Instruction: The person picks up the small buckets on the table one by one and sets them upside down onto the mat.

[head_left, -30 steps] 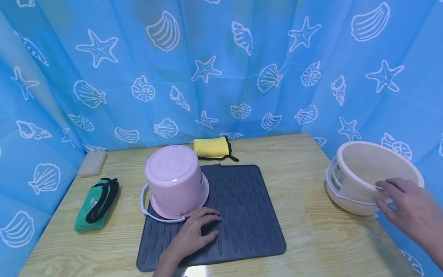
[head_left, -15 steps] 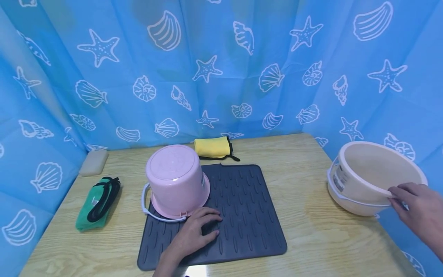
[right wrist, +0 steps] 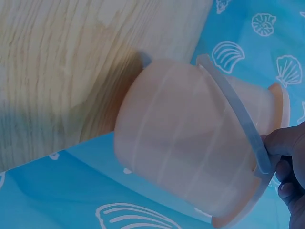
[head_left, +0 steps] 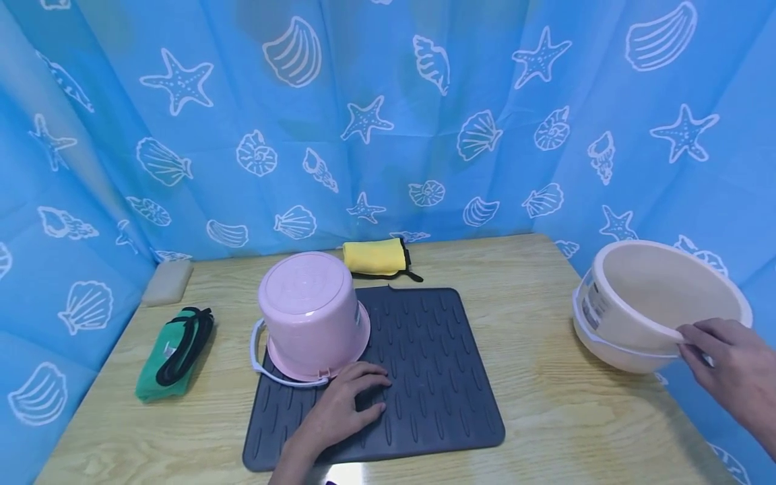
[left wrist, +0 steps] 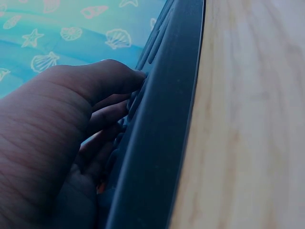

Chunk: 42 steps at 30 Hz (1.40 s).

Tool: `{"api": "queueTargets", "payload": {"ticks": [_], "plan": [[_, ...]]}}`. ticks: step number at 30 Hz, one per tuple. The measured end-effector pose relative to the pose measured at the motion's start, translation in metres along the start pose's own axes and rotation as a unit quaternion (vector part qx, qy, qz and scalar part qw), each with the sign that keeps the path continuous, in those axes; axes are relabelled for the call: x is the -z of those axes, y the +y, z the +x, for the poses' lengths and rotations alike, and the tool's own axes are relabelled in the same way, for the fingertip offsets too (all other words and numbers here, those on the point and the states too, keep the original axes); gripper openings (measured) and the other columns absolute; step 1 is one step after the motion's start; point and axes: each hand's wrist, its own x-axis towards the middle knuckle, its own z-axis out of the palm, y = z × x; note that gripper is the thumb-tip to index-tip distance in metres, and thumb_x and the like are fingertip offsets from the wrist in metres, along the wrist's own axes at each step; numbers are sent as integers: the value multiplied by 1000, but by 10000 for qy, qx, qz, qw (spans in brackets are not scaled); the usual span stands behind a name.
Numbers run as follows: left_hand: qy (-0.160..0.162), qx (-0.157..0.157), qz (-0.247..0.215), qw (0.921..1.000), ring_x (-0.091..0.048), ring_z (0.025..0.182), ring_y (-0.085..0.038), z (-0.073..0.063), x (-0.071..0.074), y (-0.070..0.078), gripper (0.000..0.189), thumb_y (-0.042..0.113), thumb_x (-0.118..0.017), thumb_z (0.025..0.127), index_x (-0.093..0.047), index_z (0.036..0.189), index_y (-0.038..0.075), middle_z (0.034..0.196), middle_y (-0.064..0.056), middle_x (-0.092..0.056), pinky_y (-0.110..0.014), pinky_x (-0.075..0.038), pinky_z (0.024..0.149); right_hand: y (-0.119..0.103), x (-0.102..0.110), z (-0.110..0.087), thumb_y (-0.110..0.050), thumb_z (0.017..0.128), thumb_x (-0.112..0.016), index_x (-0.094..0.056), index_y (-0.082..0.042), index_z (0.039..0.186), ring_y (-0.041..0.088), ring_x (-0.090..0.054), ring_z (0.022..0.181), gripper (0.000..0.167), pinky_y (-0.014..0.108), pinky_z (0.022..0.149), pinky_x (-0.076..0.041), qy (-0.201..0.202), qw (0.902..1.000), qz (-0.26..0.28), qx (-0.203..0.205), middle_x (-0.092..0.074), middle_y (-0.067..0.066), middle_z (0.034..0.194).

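My right hand [head_left: 730, 364] pinches the near rim of a cream bucket [head_left: 630, 330] between thumb and fingers. The bucket stands mouth up at the table's right edge, its pale handle hanging down the side. In the right wrist view the bucket [right wrist: 186, 138] shows its ribbed wall, partly past the edge; whether its base touches the table I cannot tell. My left hand [head_left: 345, 407] rests on a dark ridged mat [head_left: 424, 377], fingers loosely bent and holding nothing. Next to those fingers, a pink bucket [head_left: 309, 316] sits upside down on the mat, its handle lying to the left.
A folded green cloth [head_left: 164, 360] with black trim lies on the left. Behind it is a beige block [head_left: 168, 283]. A rolled yellow cloth [head_left: 374, 258] lies behind the mat. A blue shell-patterned curtain [head_left: 388, 155] surrounds the wooden table [head_left: 533, 377].
My right hand has gone from loosely reaching over the cream bucket's rim to pinching it. The bucket has shifted slightly to the right. My left hand stays on the mat.
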Motion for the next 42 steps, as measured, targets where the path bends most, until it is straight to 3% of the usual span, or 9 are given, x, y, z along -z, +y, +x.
{"api": "queueTargets", "payload": {"ticks": [16,25,42], "plan": [[8,5,67,10000,-46,131,-15,0,1,1,33,28,-75,89,-71,122,22,134,9,-56,-45,-38,110,-17,4,20,-56,106,-22,-72,8,76,28,-54,60,87,29,46,-39,-48,9996,137,228,-61,17,75],[4,-55,17,10000,-47,130,-15,1,1,0,32,27,-75,89,-71,121,22,134,9,-56,-44,-38,111,-27,5,29,-60,104,-18,-73,7,78,30,-57,61,90,39,46,-46,-223,9996,28,199,-62,18,76],[-40,45,-20,10000,-46,131,-15,0,3,1,32,27,-74,89,-71,121,22,134,9,-56,-43,-37,111,-48,2,46,-55,106,-27,-75,5,83,25,-60,66,80,39,53,-47,-41,9982,268,530,-65,13,82]]}}
